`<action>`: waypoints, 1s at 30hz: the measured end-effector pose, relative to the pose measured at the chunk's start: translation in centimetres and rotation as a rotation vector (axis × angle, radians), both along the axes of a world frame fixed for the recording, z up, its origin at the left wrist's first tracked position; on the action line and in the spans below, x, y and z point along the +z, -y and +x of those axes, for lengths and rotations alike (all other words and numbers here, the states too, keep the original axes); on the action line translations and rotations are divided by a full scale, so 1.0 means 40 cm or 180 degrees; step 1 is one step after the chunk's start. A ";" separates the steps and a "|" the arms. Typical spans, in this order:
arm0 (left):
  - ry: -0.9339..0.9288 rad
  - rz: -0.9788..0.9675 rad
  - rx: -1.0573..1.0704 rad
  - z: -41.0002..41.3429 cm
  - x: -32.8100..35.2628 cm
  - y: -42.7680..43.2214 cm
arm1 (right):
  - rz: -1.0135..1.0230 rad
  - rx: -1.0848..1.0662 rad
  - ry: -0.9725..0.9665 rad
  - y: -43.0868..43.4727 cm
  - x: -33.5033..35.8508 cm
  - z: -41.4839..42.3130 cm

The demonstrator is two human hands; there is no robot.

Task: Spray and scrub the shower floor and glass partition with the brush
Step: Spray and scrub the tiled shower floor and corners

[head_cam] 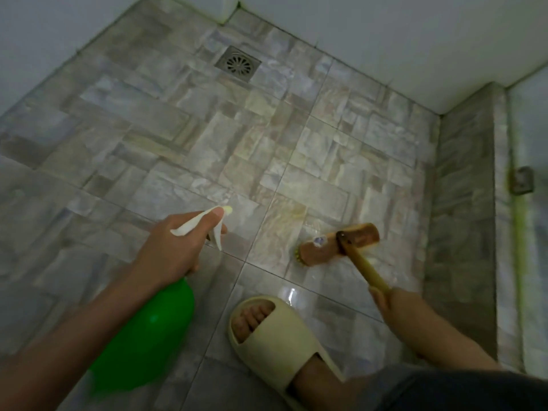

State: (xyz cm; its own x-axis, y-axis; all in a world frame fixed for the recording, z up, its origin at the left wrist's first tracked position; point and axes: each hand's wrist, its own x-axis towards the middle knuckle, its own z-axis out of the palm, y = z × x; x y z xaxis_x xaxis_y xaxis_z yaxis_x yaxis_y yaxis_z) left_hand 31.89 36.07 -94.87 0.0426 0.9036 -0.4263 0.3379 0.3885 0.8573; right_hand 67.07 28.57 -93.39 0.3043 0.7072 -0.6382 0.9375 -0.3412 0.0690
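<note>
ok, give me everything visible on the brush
The brush has a brown wooden block head with a small pale sticker, yellow bristles showing at its left end, and a yellowish stick handle fixed mid-block by a dark fitting. It sits bristles-down on the glossy floor tile, ahead of the slippered foot, handle slanting back to the right hand, which grips its near end.

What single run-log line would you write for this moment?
left hand: grips green spray bottle | right hand: grips scrub brush handle | state: bristles down on shower floor

Spray bottle [157, 327] partly behind forearm [89, 327]
</note>
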 end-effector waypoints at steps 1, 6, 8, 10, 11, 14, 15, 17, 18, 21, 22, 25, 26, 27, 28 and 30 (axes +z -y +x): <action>-0.0024 0.0011 -0.0031 0.006 -0.002 -0.005 | 0.0117 0.0046 -0.0027 -0.026 -0.011 -0.021; -0.0150 0.0071 -0.0245 0.021 -0.019 -0.032 | 0.0388 0.0447 -0.0150 -0.259 -0.040 -0.075; -0.0056 0.0041 -0.0198 0.020 -0.013 -0.038 | 0.0290 0.0388 -0.0148 -0.184 -0.031 -0.044; -0.0015 0.0072 -0.0148 0.013 -0.008 -0.041 | 0.0158 0.0146 -0.0078 -0.030 -0.009 -0.030; -0.0028 0.0090 -0.0115 0.007 -0.009 -0.042 | 0.0141 0.0008 -0.0119 0.035 0.005 -0.039; -0.0063 0.0136 -0.0016 -0.003 -0.004 -0.041 | 0.0111 0.0061 -0.0196 0.009 0.003 -0.083; -0.0104 0.0140 -0.0012 -0.005 -0.003 -0.042 | 0.0216 0.0241 -0.0156 -0.063 -0.012 -0.100; -0.0219 0.0131 -0.0029 -0.011 0.001 -0.040 | 0.0340 0.0528 -0.0199 -0.233 -0.028 -0.130; -0.0259 0.0143 -0.0035 -0.017 0.003 -0.040 | 0.0418 0.0536 -0.0254 -0.312 -0.033 -0.132; -0.0355 0.0180 0.0008 -0.051 0.021 -0.037 | 0.0368 0.0453 -0.0195 -0.318 -0.050 -0.120; -0.0349 0.0186 0.0041 -0.063 0.033 -0.039 | 0.0305 0.0439 -0.0135 -0.254 -0.045 -0.115; -0.0438 0.0224 0.0142 -0.093 0.071 -0.056 | 0.0165 0.0379 -0.0262 -0.120 -0.005 -0.148; -0.0492 0.0261 0.0147 -0.098 0.081 -0.066 | 0.0115 0.0464 -0.0259 -0.145 -0.010 -0.162; -0.0523 0.0298 0.0145 -0.101 0.092 -0.075 | 0.0073 0.0603 -0.0220 -0.210 -0.021 -0.181; -0.0528 0.0342 0.0156 -0.102 0.102 -0.084 | 0.0128 0.0730 -0.0223 -0.292 -0.037 -0.209; -0.0493 0.0361 0.0173 -0.106 0.114 -0.097 | 0.0286 0.0866 -0.0441 -0.473 -0.056 -0.278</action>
State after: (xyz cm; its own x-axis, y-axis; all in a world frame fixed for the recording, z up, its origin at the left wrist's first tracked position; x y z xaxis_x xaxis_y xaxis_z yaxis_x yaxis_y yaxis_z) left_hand 27.66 39.95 -90.31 -0.0657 0.9454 -0.3192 0.4504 0.3135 0.8359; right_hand 55.94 47.48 -95.63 0.0109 0.8061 -0.5917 0.9935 -0.0756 -0.0847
